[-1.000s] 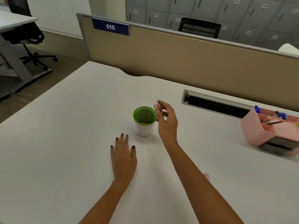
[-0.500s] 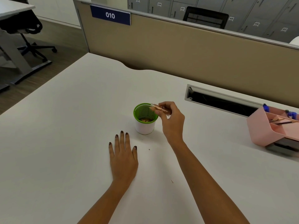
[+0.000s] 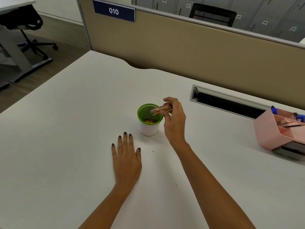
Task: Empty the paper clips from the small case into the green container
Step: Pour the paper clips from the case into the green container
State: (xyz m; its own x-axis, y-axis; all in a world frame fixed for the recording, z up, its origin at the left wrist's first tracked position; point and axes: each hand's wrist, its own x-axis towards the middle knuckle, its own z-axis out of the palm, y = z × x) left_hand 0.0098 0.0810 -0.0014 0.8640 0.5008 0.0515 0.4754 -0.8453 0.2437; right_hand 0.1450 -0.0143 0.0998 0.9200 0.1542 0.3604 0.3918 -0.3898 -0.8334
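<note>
The green container point(image 3: 142, 108), a green mesh cup in a white sleeve, stands upright mid-desk. Copper-coloured paper clips point(image 3: 149, 121) lie at its bottom. My right hand point(image 3: 175, 119) grips the small clear case point(image 3: 159, 109) and holds it tipped on its side, its open end over the cup's right rim, with clips still visible inside. My left hand point(image 3: 126, 156) lies flat on the desk, palm down and fingers spread, just in front of the cup and not touching it.
A pink desk organiser point(image 3: 277, 129) with pens sits at the right edge. A cable slot point(image 3: 227, 103) opens in the desk behind the cup. A beige divider point(image 3: 198, 47) closes the far side. Small specks point(image 3: 153, 151) lie near my right forearm.
My right hand has turned the case from upright beside the cup to lying tipped over its rim, and moved slightly left over the opening. My left hand stayed flat.
</note>
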